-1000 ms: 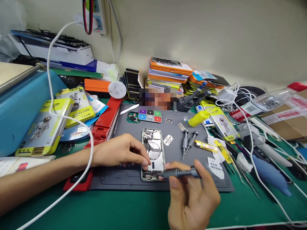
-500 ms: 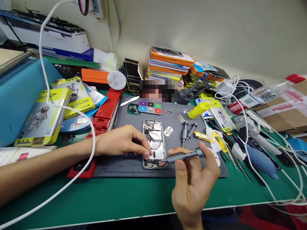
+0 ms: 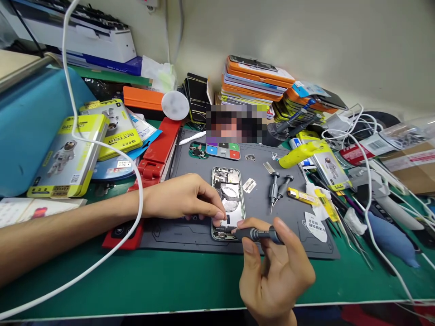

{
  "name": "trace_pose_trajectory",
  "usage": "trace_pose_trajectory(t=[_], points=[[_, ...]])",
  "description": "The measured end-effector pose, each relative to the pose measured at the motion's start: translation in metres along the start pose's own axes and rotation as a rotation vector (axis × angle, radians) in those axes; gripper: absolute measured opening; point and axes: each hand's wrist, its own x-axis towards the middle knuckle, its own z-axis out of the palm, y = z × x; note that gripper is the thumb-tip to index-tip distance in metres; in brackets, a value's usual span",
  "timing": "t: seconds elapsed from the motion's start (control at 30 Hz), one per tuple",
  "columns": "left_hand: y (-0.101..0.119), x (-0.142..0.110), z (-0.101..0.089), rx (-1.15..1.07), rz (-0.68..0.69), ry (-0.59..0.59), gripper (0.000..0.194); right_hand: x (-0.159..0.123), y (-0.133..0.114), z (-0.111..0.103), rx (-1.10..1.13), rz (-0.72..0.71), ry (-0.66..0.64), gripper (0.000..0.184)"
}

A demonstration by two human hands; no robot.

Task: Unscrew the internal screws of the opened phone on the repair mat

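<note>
While the left hand (image 3: 185, 198) lies at nine o'clock of the opened phone (image 3: 234, 202), fingertips close together over it, anything pinched indiscernible, the phone rests on the grey mat (image 3: 190, 235). Right hand (image 3: 276, 267), at five o'clock: fingers pinching one grey screwdriver (image 3: 255, 234), forward end at the phone; two more screwdrivers (image 3: 273, 190), between two and three o'clock.

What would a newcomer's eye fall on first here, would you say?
Most likely the opened phone on the grey mat, its inner parts showing, with the left hand over its left edge and a screwdriver in the right hand at its lower end. Next, perhaps, the white cable looping in front of the left forearm, and the yellow bottle near the mat's far right corner.
</note>
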Motion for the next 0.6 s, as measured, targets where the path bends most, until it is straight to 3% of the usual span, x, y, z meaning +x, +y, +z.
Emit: trace_pose_trajectory(t=[0.23,0.4,0.5,0.6], points=[[0.002,0.0006,-0.0005,0.008,0.013,-0.003,0.033,-0.0012,0.0013,-0.002,-0.064,-0.01,-0.047,0.077],[0.003,0.002,-0.0011,0.004,0.016,-0.006,0.034,0.0013,0.0003,-0.0066,-0.08,-0.093,-0.067,0.071],[0.0047,0.0015,-0.001,0.003,-0.004,-0.014,0.032,0.0033,-0.0018,-0.0064,-0.102,-0.116,0.011,0.063],[0.0063,0.0,-0.0004,0.008,-0.014,-0.018,0.032,0.005,-0.0027,-0.0058,-0.155,-0.152,0.074,0.068]])
